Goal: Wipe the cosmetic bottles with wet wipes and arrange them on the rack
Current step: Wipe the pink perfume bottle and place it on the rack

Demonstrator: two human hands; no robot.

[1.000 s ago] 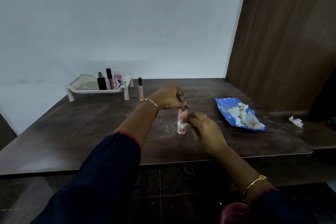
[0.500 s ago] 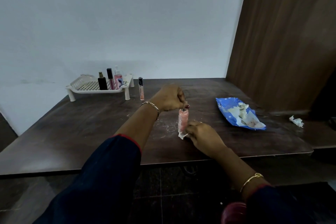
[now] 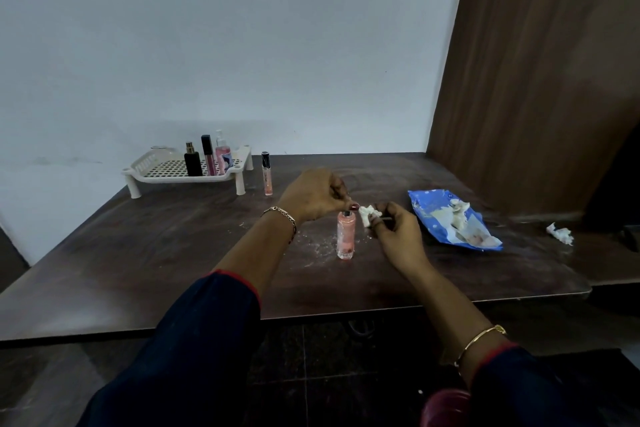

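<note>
The slim pink transparent bottle (image 3: pixel 346 235) stands upright mid-counter (image 3: pixel 173 253), cap end up, pinched there by the left hand (image 3: pixel 313 196); the right hand (image 3: pixel 394 236) pinches a crumpled white wipe (image 3: pixel 367 213) beside it.

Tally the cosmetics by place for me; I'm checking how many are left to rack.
On the rack: 3 (black bottle, lip gloss, pump bottle)
On the table: 2 (gloss tube, pink bottle)
Total: 5
</note>
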